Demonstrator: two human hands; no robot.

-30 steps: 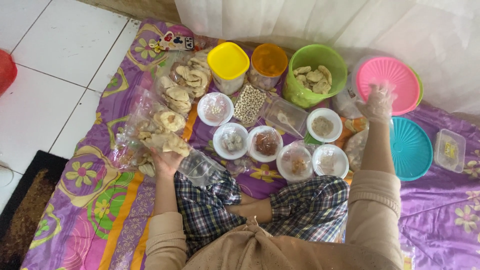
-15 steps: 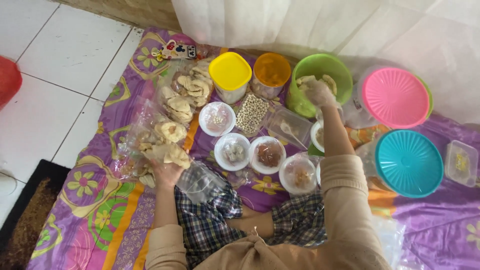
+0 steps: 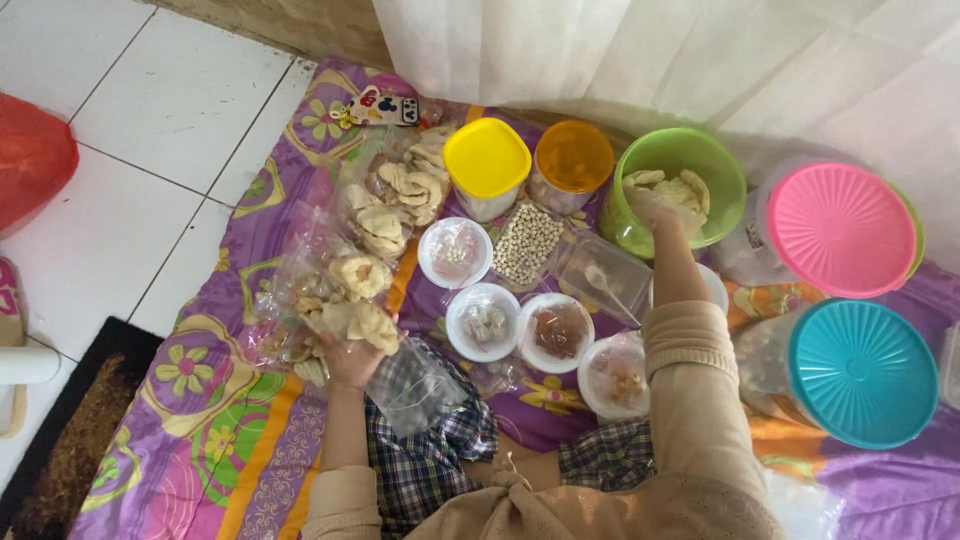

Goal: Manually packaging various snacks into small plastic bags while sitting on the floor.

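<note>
Now right hand [image 3: 655, 208] grips crackers [image 3: 672, 188] inside green bowl [image 3: 722, 175].

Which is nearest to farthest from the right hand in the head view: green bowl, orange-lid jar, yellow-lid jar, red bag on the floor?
From the right hand:
1. Green bowl: the hand is inside it, among the crackers.
2. Orange-lid jar: just left of the bowl.
3. Yellow-lid jar: left again, beside the orange one.
4. Red bag: far left, on the white tiles off the mat.
</note>
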